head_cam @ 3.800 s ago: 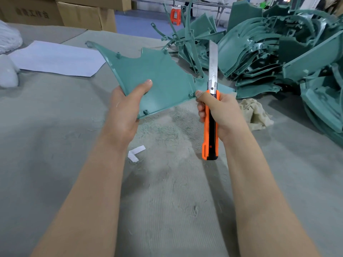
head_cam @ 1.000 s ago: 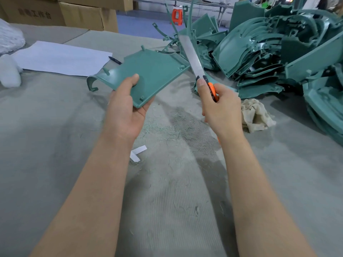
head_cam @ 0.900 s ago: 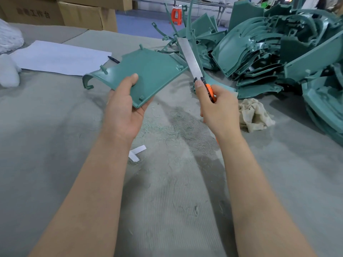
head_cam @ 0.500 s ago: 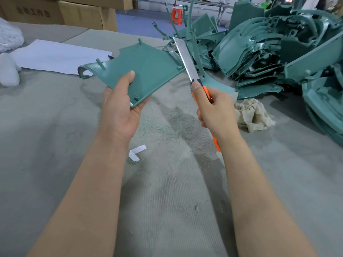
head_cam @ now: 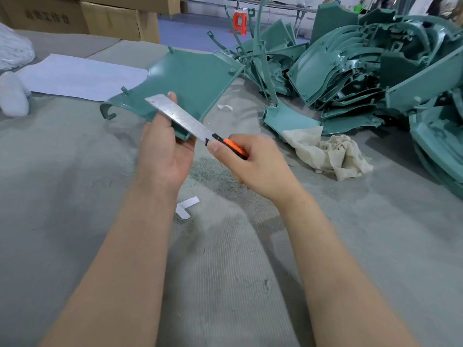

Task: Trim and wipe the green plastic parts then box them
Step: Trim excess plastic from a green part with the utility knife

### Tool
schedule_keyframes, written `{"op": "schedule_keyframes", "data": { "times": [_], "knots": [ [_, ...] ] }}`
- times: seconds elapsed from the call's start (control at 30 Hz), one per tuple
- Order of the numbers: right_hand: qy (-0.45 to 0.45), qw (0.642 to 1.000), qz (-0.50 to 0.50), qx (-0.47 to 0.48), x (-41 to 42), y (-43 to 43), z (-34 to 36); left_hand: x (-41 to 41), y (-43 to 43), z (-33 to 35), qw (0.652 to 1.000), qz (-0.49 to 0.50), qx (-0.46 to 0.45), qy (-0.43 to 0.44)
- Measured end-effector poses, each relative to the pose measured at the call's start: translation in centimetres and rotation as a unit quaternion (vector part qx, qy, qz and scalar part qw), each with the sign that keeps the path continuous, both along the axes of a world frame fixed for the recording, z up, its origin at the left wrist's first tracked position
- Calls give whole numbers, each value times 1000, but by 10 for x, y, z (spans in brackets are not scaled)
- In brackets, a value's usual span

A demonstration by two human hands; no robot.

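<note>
Pinches the near corner of a green part (head_cam: 195,78) in the left hand (head_cam: 162,151), thumb on top. Clenches a knife (head_cam: 198,128) in the right hand (head_cam: 260,166) by its orange handle, blade out and laid slanting across the part's near edge, tip beside the left thumb. Holds the part tilted above a grey table (head_cam: 75,196) strewn with green shavings (head_cam: 213,171). Shows a rag (head_cam: 328,151) right of the hands, a pile (head_cam: 363,71) of parts behind it, paper (head_cam: 82,76) and boxes (head_cam: 112,18) far left.
</note>
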State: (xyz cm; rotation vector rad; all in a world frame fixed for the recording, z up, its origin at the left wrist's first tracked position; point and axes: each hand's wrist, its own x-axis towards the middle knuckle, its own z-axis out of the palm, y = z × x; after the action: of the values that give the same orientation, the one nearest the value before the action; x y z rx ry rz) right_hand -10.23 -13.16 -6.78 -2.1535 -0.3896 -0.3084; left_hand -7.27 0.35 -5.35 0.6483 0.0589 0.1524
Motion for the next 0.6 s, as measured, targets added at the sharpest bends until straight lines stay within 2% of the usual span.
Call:
{"op": "schedule_keyframes", "data": {
  "times": [0.1,0.2,0.27,0.4,0.6],
  "knots": [
    [-21,997,-44,55,2,-7,4,0,1,-1,1000,4,-18,1],
    [-49,979,-169,106,9,-25,4,0,3,-2,1000,15,4,9],
    [-58,967,-226,103,15,-36,1,0,3,-3,1000,15,23,5],
    [-53,967,-238,73,17,-38,-4,-1,1,-2,999,10,31,-4],
    [-20,975,-196,104,16,-34,-4,-1,4,-3,1000,15,27,-3]
  ]
}}
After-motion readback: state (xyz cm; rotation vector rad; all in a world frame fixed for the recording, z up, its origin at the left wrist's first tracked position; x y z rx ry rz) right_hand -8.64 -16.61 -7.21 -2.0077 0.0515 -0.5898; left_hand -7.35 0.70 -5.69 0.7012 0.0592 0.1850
